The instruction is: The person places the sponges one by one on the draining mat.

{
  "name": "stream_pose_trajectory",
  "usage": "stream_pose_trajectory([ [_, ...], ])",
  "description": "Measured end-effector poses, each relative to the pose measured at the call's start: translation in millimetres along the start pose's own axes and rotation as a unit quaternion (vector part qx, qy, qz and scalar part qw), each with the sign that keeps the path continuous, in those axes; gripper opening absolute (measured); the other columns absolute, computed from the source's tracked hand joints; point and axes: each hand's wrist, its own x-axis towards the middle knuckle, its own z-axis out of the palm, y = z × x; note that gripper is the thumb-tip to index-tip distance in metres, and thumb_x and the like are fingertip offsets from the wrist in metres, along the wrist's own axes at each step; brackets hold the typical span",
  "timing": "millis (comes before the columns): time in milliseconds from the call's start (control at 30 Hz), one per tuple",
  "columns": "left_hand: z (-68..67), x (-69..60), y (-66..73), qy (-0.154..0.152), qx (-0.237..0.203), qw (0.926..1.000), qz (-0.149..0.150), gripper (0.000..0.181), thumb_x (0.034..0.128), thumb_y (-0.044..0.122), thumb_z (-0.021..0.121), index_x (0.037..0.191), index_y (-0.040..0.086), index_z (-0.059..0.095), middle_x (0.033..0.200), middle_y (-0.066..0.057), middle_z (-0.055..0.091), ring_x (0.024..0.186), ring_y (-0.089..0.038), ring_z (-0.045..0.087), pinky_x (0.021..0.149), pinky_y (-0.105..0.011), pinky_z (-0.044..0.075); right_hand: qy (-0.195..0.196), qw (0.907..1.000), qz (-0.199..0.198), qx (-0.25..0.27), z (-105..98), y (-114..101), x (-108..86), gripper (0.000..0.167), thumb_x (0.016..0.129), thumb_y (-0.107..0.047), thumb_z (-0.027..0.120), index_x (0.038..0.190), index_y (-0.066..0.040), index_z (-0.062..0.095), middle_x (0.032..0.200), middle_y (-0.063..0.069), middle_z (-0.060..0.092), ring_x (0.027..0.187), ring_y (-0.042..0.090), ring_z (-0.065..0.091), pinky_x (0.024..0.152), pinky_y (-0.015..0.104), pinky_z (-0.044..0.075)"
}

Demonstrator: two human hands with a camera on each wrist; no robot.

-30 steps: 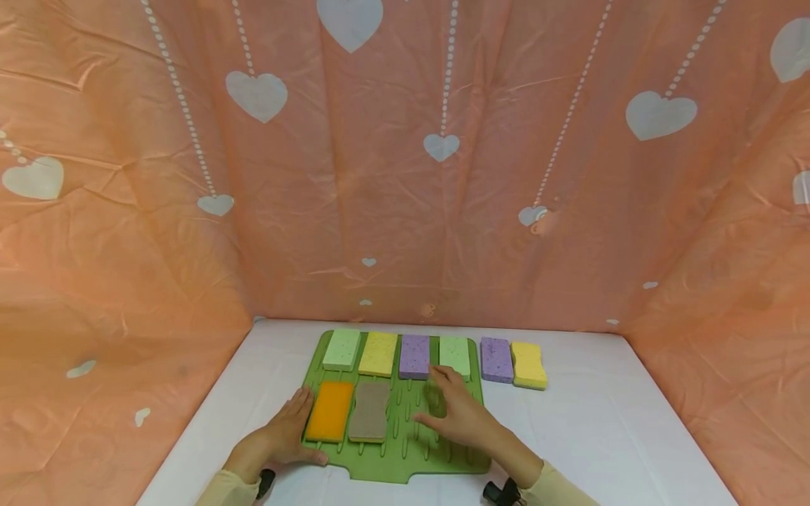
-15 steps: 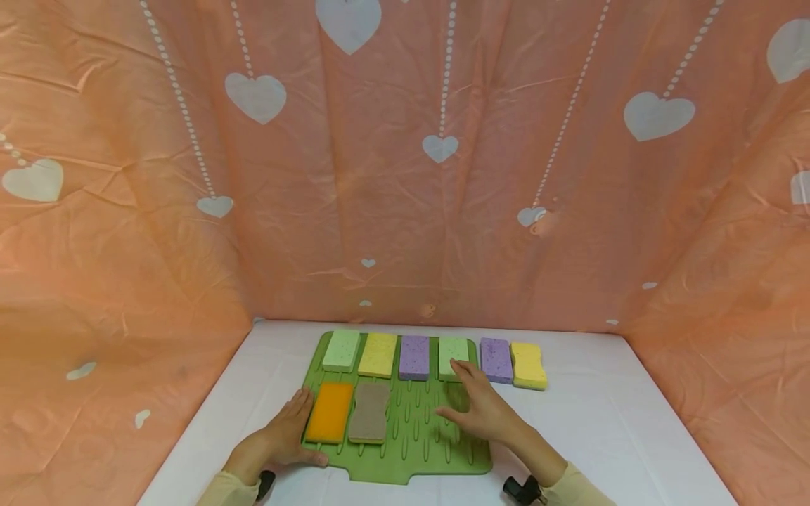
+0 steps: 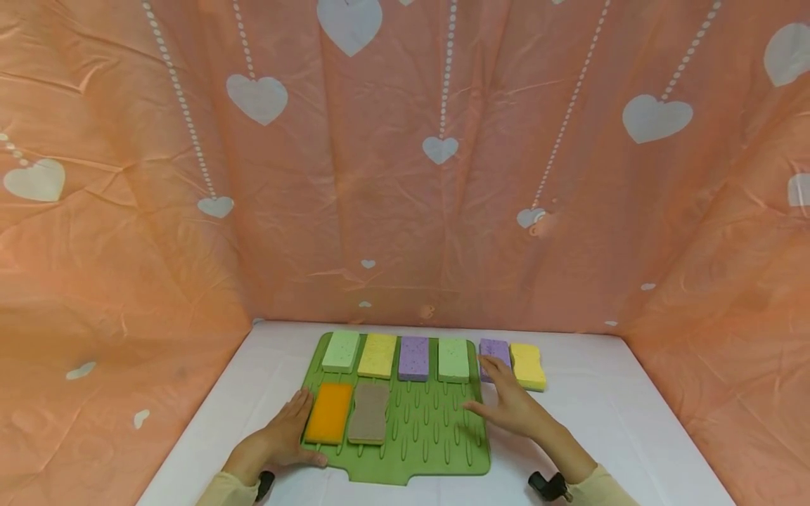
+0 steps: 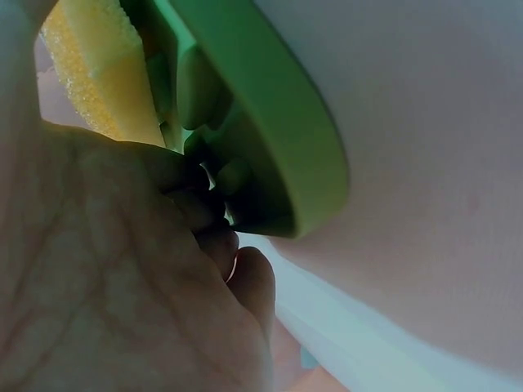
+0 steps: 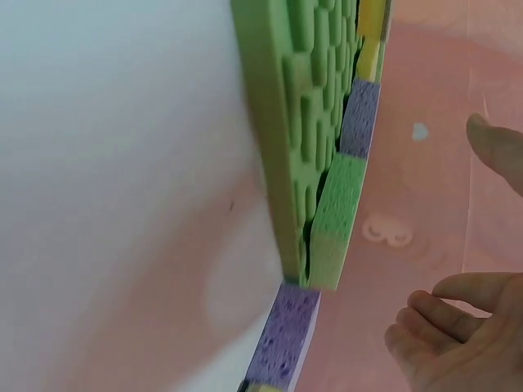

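A green ribbed mat (image 3: pixel 418 460) lies on the white table. Along its far edge sit a light green sponge (image 3: pixel 342 351), a yellow sponge (image 3: pixel 377 355), a purple sponge (image 3: pixel 414 358) and another light green sponge (image 3: pixel 453 360). Closer in are an orange-topped sponge (image 3: pixel 329 413) and a grey-topped one (image 3: pixel 368 413). My left hand (image 3: pixel 278 437), fingers extended, rests along the mat's left edge, beside the orange-topped sponge. My right hand (image 3: pixel 515 406) holds nothing; thumb and fingers are spread above the mat's right edge. Its fingertips partly cover a second purple sponge (image 3: pixel 495 348) off the mat.
A waisted yellow sponge (image 3: pixel 527 365) lies on the table right of the second purple one. White tablecloth (image 3: pixel 626 422) stretches to the right. An orange curtain with pale hearts (image 3: pixel 392 211) encloses the back and sides.
My right hand has moved rightward, from over the middle of the mat past the light green sponge to the mat's right edge. My left hand and the sponges have stayed put.
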Motion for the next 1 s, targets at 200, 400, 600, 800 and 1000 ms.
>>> stream_pose_trajectory([
  [200, 0.0, -0.6, 2.3, 0.006, 0.006, 1.0000, -0.001, 0.136, 0.0763, 0.051, 0.095, 0.159, -0.024, 0.018, 0.169, -0.045, 0.008, 0.159, -0.059, 0.007, 0.128, -0.069, 0.011, 0.017, 0.9998, 0.002, -0.012, -8.9, 13.7, -4.0, 0.103, 0.092, -0.042, 0.087, 0.162, 0.011, 0.033, 0.163, 0.036, 0.034, 0.152, 0.059, 0.030, 0.118, 0.073, 0.035],
  [400, -0.3, -0.7, 4.7, 0.009, 0.014, 0.9998, -0.009, 0.133, 0.0774, 0.048, 0.096, 0.160, -0.022, 0.018, 0.170, -0.043, 0.009, 0.160, -0.057, 0.007, 0.129, -0.067, 0.012, 0.027, 0.9992, 0.007, -0.027, -17.3, 22.9, -6.3, 0.101, 0.092, -0.038, 0.086, 0.161, 0.013, 0.033, 0.163, 0.040, 0.032, 0.151, 0.062, 0.030, 0.117, 0.075, 0.034],
  [600, 5.6, 3.4, -8.1, 0.006, -0.003, 0.9999, -0.010, 0.146, 0.0727, 0.067, 0.090, 0.162, -0.020, 0.015, 0.172, -0.040, 0.005, 0.161, -0.054, 0.002, 0.129, -0.067, 0.005, 0.035, 0.9989, 0.011, -0.030, -24.7, 32.3, -8.0, 0.102, 0.092, -0.039, 0.086, 0.162, 0.012, 0.032, 0.161, 0.039, 0.036, 0.148, 0.059, 0.037, 0.117, 0.073, 0.037],
  [800, 5.7, 3.7, -11.4, 0.004, -0.013, 0.9999, 0.007, 0.146, 0.0740, 0.068, 0.089, 0.161, -0.021, 0.014, 0.171, -0.042, 0.003, 0.161, -0.055, -0.001, 0.129, -0.067, 0.000, 0.033, 0.9987, 0.030, -0.026, -34.4, 41.2, -9.9, 0.103, 0.092, -0.038, 0.087, 0.163, 0.011, 0.031, 0.161, 0.036, 0.038, 0.149, 0.058, 0.036, 0.116, 0.074, 0.036],
  [1000, 6.7, 5.7, -15.2, 0.005, -0.018, 0.9998, 0.007, 0.144, 0.0739, 0.065, 0.091, 0.161, -0.021, 0.015, 0.171, -0.042, 0.004, 0.160, -0.056, 0.001, 0.129, -0.066, -0.001, 0.039, 0.9977, 0.038, -0.040, -43.4, 51.2, -11.2, 0.103, 0.089, -0.036, 0.089, 0.160, 0.014, 0.033, 0.159, 0.040, 0.039, 0.147, 0.060, 0.035, 0.116, 0.075, 0.035],
])
